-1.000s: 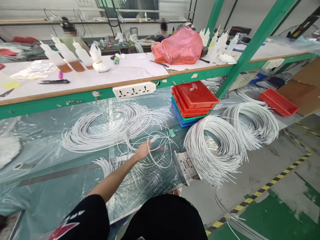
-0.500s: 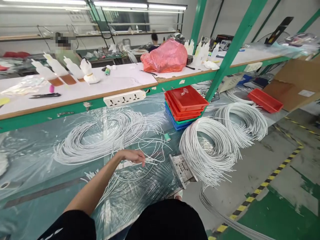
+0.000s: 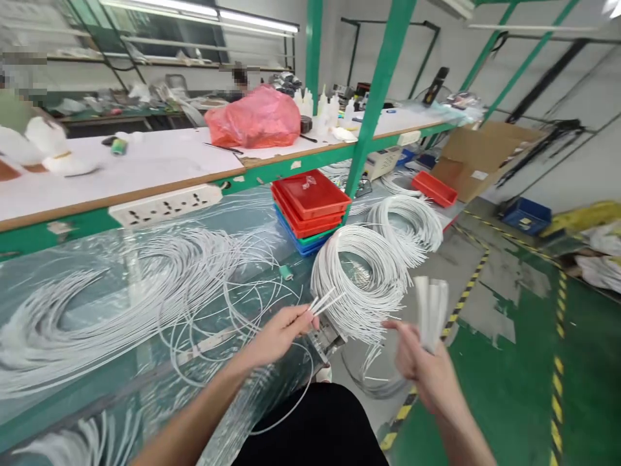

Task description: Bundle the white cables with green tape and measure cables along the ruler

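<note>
In the head view, a bench [image 3: 53,259] was covered by crinkled plastic film [image 3: 242,404] and strewn with white cable loops [image 3: 179,278]. Stacked plastic trays [image 3: 315,210] were topped by a clear scrap [image 3: 308,182]. A blurred white bundle [image 3: 431,307] was gripped upright by the right hand [image 3: 422,362]; cable ends [image 3: 326,301] were pinched by the extended left hand [image 3: 279,333].

Attire noted: black garment [image 3: 310,430], visible portion unmarked
Left hand [image 3: 276,335] and right hand [image 3: 425,364] bare; forearms [image 3: 208,404] likewise
</note>
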